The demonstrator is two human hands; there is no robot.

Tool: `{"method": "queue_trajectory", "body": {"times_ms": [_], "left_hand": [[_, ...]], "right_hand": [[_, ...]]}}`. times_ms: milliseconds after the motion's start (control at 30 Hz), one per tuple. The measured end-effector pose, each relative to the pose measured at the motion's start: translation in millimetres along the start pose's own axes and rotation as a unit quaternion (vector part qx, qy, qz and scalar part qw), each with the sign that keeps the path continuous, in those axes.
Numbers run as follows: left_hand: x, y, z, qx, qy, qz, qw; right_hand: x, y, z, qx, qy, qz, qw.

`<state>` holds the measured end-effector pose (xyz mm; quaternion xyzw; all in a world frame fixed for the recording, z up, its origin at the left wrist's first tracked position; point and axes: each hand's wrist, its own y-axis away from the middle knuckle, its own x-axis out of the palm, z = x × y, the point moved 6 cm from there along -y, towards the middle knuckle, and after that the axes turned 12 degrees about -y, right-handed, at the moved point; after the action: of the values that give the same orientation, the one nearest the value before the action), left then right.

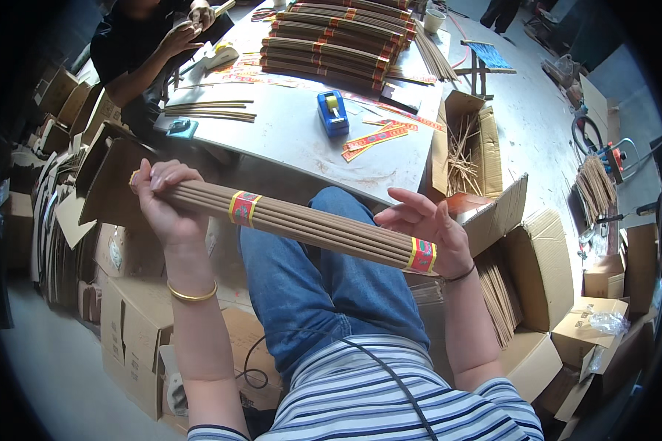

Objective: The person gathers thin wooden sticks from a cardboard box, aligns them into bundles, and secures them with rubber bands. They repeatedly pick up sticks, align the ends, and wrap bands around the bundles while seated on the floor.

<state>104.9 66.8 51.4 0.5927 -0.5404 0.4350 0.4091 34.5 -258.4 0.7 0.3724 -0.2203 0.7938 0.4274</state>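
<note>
A long bundle of brown incense sticks (324,229) slants across above my lap, its right end lower in the picture. Red and yellow paper bands wrap it near the middle and at the right end. My left hand (173,202) is closed around its left end. At the other end my right hand (450,239) is open, fingers spread and palm beside the banded end; whether the palm bears any weight I cannot tell. On the table ahead are a blue tape dispenser (334,114) and loose printed paper strips (379,137).
Banded bundles (331,40) are stacked at the back of the white table (287,158). Loose sticks (210,110) lie on its left. Open cartons (541,264) with sticks stand at my right, more cardboard (136,316) at my left. Another person's hand (180,37) works at the far left.
</note>
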Motion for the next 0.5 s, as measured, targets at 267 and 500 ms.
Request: {"method": "queue_trajectory", "body": {"times_ms": [267, 500], "left_hand": [[-87, 72, 96, -0.018, 0.008, -0.215, 0.976], [-109, 133, 177, -0.43, -0.156, -0.052, 0.888]], "right_hand": [[59, -55, -37, -0.306, 0.095, 0.002, 0.947], [50, -88, 25, -0.313, 0.07, -0.044, 0.946]]}}
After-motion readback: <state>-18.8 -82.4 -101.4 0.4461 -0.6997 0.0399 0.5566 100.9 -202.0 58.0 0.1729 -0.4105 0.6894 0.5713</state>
